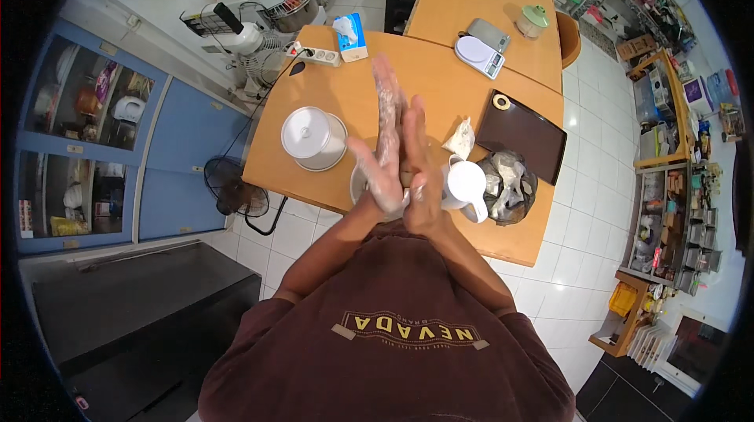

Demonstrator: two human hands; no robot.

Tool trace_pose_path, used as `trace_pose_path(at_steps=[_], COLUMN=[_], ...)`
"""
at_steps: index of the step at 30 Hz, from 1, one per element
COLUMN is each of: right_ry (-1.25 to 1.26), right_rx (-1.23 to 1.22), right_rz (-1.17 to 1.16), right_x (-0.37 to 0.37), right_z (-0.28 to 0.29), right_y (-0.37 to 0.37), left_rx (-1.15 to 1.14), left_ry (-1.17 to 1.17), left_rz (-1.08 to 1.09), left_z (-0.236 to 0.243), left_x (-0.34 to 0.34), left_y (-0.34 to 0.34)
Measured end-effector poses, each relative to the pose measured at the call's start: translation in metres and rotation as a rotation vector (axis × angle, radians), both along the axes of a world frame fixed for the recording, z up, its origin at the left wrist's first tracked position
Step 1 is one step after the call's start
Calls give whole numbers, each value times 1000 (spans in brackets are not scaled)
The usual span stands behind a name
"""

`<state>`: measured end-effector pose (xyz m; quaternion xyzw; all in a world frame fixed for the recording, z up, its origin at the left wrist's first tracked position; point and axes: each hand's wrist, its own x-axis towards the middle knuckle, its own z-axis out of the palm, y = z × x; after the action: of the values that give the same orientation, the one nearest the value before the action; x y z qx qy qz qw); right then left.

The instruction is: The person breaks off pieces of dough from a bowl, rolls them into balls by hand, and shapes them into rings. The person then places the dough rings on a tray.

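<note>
My left hand (383, 151) is raised over the near edge of the table, fingers stretched out and coated in white powder or dough. Facing it palm to palm is my right hand (420, 175), also with straight fingers. The two palms are close together; whether anything small lies between them is hard to see. Below the hands, a pale bowl (356, 181) is mostly hidden. Just right of my right hand stands a white pitcher (466, 181). Beyond it sits a small open bag of white powder (461, 141), beside a dark plastic bag (510, 190) with packets inside.
On the wooden table (365, 84), a white lidded container (314, 135) stands left. A brown tray (522, 135) holding a tape roll (501, 102) lies right. Farther back are a tissue box (353, 41), power strip (320, 56) and kitchen scale (479, 56). A black fan (236, 186) stands left.
</note>
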<state>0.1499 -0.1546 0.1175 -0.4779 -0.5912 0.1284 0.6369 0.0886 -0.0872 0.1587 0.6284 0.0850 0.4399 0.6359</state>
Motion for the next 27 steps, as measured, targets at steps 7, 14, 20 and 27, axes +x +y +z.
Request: trace_pose_path(at_steps=[7,14,20,27], right_ry=[323,-97,-404,-274], right_rx=[116,97,-94,-30], right_rz=[-19,-81,-195,-76], right_x=[6,-10,25,11], right_z=[21,22,22,13], right_y=[13,4,9,13], left_rx=[180,-161,-851,-460], left_ry=[19,-139,-144,-231], left_rz=[-86,-198,-335,-214], left_z=[-19,-52,-22,-72], left_x=[-6,-14,-22,-16], left_y=[-10,2,-19,-31])
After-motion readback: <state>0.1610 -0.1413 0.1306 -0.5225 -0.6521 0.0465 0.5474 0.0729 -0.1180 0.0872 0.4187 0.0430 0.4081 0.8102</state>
